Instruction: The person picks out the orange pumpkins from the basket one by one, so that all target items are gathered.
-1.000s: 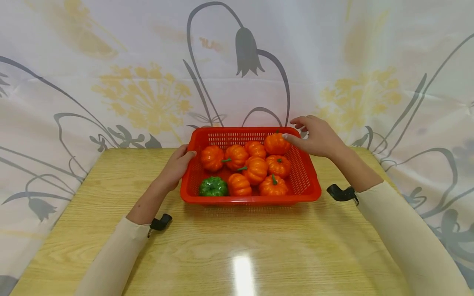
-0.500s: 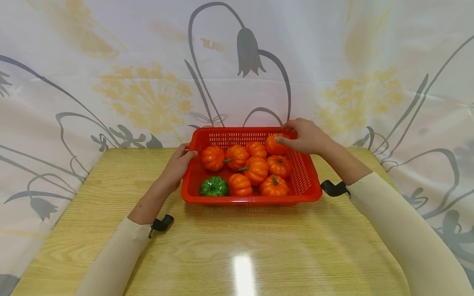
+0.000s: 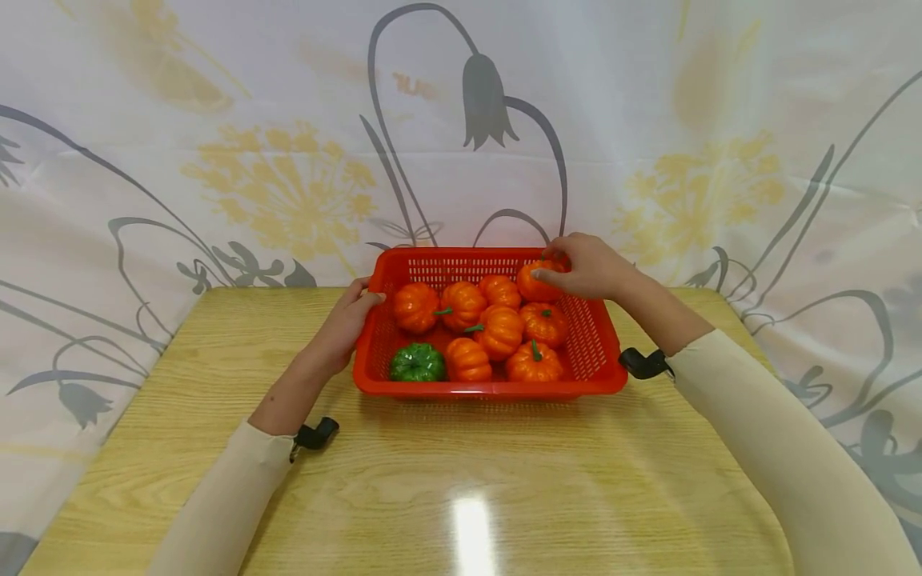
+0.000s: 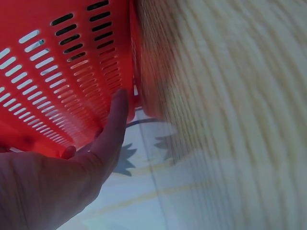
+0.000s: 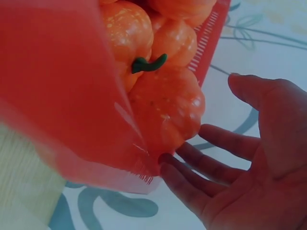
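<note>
A red plastic basket (image 3: 490, 390) holds several small orange pumpkins (image 3: 499, 332) and one green pumpkin (image 3: 418, 363) in its near left corner. My left hand (image 3: 337, 330) grips the basket's left rim, thumb on top; in the left wrist view its fingers lie against the slotted outer wall (image 4: 62, 62). At the far right corner my right hand (image 3: 592, 269) is over an orange pumpkin (image 3: 535, 290). In the right wrist view, that hand's fingers are spread beside the pumpkin (image 5: 168, 110), fingertips at its edge, with the thumb standing apart from it.
The basket stands on a wood-grain table (image 3: 403, 472), near its back edge. Behind hangs a white cloth (image 3: 288, 96) with grey and yellow flower prints. A black wrist device (image 3: 315, 434) sits on the left forearm, another black device (image 3: 644, 364) on the right.
My right hand has moved left and inward from the basket's right rim to the far right pumpkin. The left hand stays on the rim, and the basket has hardly shifted.
</note>
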Motion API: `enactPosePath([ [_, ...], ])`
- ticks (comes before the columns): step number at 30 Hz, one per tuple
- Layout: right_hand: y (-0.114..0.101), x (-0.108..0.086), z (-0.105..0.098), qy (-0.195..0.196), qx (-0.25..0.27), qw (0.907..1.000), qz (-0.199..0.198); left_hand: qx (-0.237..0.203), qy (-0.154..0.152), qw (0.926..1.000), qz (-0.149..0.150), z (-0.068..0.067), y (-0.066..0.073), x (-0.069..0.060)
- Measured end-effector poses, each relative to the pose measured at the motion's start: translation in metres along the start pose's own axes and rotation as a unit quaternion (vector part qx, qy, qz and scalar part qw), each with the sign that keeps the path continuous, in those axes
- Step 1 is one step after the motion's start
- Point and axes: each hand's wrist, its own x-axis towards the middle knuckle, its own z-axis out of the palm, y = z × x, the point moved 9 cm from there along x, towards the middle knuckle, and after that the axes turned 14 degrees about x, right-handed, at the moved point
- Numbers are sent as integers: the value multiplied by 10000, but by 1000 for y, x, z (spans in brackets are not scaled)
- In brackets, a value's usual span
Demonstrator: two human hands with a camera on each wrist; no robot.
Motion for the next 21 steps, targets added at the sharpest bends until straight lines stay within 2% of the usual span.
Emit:
enactPosePath([
  [12,2,4,7,-324,-206,9989,259,-509,-102,9985,-189,6,-4,3],
  [21,5,8,12,-570,-423,9966,428,-752,-178,9969,-160,8,-4,1],
])
